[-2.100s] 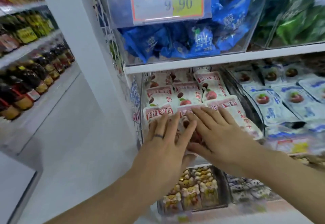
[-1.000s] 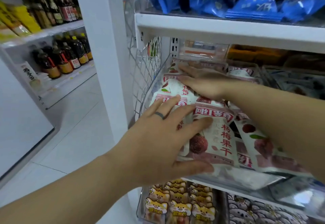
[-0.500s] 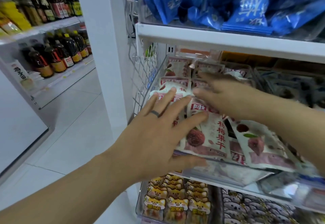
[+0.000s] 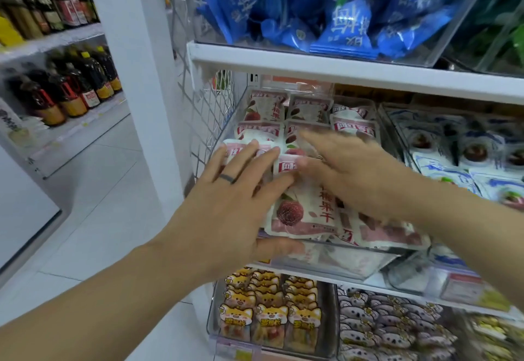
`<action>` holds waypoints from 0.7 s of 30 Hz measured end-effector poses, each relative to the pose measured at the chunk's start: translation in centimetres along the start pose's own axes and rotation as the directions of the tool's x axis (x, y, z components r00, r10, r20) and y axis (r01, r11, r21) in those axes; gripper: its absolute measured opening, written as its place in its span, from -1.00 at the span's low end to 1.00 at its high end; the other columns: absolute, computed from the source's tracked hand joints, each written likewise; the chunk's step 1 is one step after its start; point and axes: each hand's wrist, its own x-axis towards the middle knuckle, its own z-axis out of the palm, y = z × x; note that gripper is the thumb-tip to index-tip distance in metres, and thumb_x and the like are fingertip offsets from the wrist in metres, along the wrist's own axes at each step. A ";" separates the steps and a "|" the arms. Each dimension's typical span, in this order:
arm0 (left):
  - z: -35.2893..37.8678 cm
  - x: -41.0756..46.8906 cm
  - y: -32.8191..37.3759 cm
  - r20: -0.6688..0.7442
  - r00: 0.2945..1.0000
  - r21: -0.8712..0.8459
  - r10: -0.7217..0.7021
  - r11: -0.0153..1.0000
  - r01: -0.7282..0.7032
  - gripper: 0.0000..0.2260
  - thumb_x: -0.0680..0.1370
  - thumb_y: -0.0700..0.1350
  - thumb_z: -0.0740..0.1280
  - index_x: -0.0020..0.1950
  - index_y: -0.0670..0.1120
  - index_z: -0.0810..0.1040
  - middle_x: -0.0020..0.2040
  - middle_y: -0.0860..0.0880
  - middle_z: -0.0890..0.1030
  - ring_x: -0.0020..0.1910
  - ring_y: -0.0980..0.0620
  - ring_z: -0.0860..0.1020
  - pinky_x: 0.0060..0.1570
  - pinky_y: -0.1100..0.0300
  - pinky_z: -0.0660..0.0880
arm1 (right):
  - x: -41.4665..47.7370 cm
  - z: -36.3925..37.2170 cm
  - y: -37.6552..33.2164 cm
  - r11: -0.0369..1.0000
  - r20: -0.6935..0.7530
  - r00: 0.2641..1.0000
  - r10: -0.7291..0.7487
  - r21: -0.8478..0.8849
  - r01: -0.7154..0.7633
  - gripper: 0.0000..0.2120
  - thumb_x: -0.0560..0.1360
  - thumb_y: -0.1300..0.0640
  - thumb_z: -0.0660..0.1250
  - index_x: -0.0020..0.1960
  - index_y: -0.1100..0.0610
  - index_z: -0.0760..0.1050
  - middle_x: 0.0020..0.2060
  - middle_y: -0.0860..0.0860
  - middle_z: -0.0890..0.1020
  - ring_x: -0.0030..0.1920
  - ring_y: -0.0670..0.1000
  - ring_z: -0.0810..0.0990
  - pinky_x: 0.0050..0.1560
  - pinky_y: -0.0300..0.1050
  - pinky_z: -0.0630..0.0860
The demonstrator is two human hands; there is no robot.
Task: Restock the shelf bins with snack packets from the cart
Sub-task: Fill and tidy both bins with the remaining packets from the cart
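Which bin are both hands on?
The bin of pink-and-white berry packets at the left end of the middle shelf: the left hand and right hand rest on it, no other is touched.

A white shelf (image 4: pixel 326 67) carries a clear bin (image 4: pixel 419 59) of blue packets (image 4: pixel 348 26). The lower bin (image 4: pixel 340 260) beneath holds pink-white snack packets (image 4: pixel 306 213).

Snack packets (image 4: pixel 304 213) lie in the shelf bin (image 4: pixel 334 261), both hands flat on them, left hand (image 4: pixel 226 207) beside right hand (image 4: pixel 354 173).
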 end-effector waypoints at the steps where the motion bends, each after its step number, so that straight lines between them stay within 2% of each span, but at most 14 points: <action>1: -0.1 0.0 0.1 -0.009 1.000 -0.005 0.013 1.000 -0.013 -0.28 0.56 0.46 -0.10 0.52 0.03 0.30 0.51 -0.15 0.39 0.51 -0.24 0.33 0.39 -0.37 0.29 | 1.1 0.0 0.7 1.000 -0.020 1.000 0.019 -0.025 -0.020 -0.31 0.55 -0.38 -0.18 0.62 -0.16 -0.07 0.62 -0.10 0.00 0.61 0.00 0.00 0.57 0.22 -0.07; 3: 0.0 0.2 0.4 -0.006 1.000 -0.007 0.027 1.000 -0.027 -0.34 0.59 0.43 -0.11 0.53 0.08 0.29 0.50 -0.09 0.41 0.51 -0.22 0.33 0.41 -0.37 0.26 | 3.2 0.2 2.1 0.994 0.027 0.998 0.053 -0.102 -0.050 -0.40 0.63 -0.30 -0.12 0.62 -0.16 -0.07 0.63 -0.07 -0.06 0.62 0.06 -0.06 0.56 0.28 -0.10; 6: 0.6 0.4 0.3 0.024 0.999 -0.004 0.022 1.000 -0.022 -0.37 0.62 0.38 -0.12 0.53 0.08 0.34 0.46 -0.05 0.47 0.48 -0.21 0.37 0.40 -0.35 0.29 | 5.2 1.0 3.1 0.988 0.101 0.991 0.090 -0.138 -0.076 -0.46 0.67 -0.25 -0.14 0.62 -0.20 -0.12 0.62 -0.11 -0.10 0.62 0.05 -0.15 0.55 0.31 -0.21; 10: 0.4 1.3 -0.3 0.054 0.998 -0.002 0.019 1.000 -0.019 -0.37 0.63 0.36 -0.14 0.49 0.08 0.42 0.41 -0.04 0.51 0.45 -0.19 0.41 0.38 -0.33 0.33 | 6.3 1.3 3.2 0.987 0.050 0.993 0.104 -0.129 -0.097 -0.48 0.68 -0.22 -0.13 0.61 -0.21 -0.12 0.63 -0.11 -0.08 0.62 0.02 -0.14 0.53 0.32 -0.24; 13: 0.1 1.8 -0.5 0.081 0.996 0.020 0.031 0.999 -0.033 -0.37 0.62 0.38 -0.16 0.49 0.10 0.40 0.40 -0.04 0.51 0.44 -0.20 0.42 0.37 -0.33 0.34 | 5.7 0.7 3.2 0.993 0.009 0.997 0.070 -0.100 -0.069 -0.48 0.68 -0.21 -0.09 0.62 -0.19 -0.08 0.62 -0.12 -0.06 0.62 0.01 -0.10 0.54 0.32 -0.23; 14: 0.2 1.7 -0.6 0.077 0.996 0.029 0.035 0.999 -0.038 -0.37 0.62 0.38 -0.15 0.49 0.10 0.38 0.42 -0.04 0.50 0.45 -0.20 0.41 0.38 -0.33 0.33 | 5.0 0.2 3.3 0.995 -0.020 0.998 0.065 -0.078 -0.066 -0.48 0.68 -0.20 -0.07 0.62 -0.18 -0.06 0.62 -0.11 -0.03 0.62 0.02 -0.06 0.55 0.31 -0.18; 16: 0.2 1.2 -0.7 0.053 0.998 0.045 0.044 0.998 -0.046 -0.38 0.61 0.39 -0.11 0.50 0.10 0.35 0.45 -0.05 0.46 0.48 -0.20 0.37 0.39 -0.35 0.30 | 3.2 -0.3 3.9 0.994 -0.085 0.991 0.101 -0.020 -0.103 -0.50 0.68 -0.17 -0.02 0.59 -0.13 0.05 0.60 -0.03 0.15 0.57 0.11 0.15 0.53 0.27 0.09; 17: 0.2 0.9 -0.8 0.042 0.998 0.050 0.047 0.998 -0.049 -0.38 0.60 0.40 -0.09 0.51 0.10 0.34 0.47 -0.05 0.44 0.49 -0.20 0.35 0.40 -0.36 0.29 | 2.3 -0.5 4.4 0.991 -0.100 0.987 0.127 -0.036 -0.131 -0.52 0.68 -0.14 0.01 0.57 -0.09 0.09 0.56 0.02 0.24 0.53 0.14 0.25 0.50 0.25 0.20; 18: 0.2 0.8 -0.8 0.030 0.998 0.055 0.050 0.997 -0.052 -0.38 0.60 0.40 -0.08 0.52 0.10 0.33 0.49 -0.05 0.43 0.51 -0.19 0.33 0.40 -0.36 0.28 | 1.5 -0.5 4.8 0.984 -0.082 0.986 0.147 -0.094 -0.154 -0.52 0.67 -0.12 0.02 0.57 -0.06 0.09 0.56 0.04 0.25 0.51 0.15 0.27 0.49 0.26 0.20; 21: 0.3 0.6 -0.7 0.009 0.998 0.076 0.059 0.995 -0.060 -0.39 0.59 0.38 -0.04 0.53 0.10 0.28 0.49 -0.07 0.42 0.50 -0.19 0.34 0.40 -0.36 0.29 | 0.3 -0.5 5.6 0.959 0.067 0.975 0.212 -0.204 -0.194 -0.37 0.66 -0.20 0.02 0.63 -0.07 -0.12 0.63 -0.02 0.01 0.59 0.10 0.11 0.56 0.26 -0.02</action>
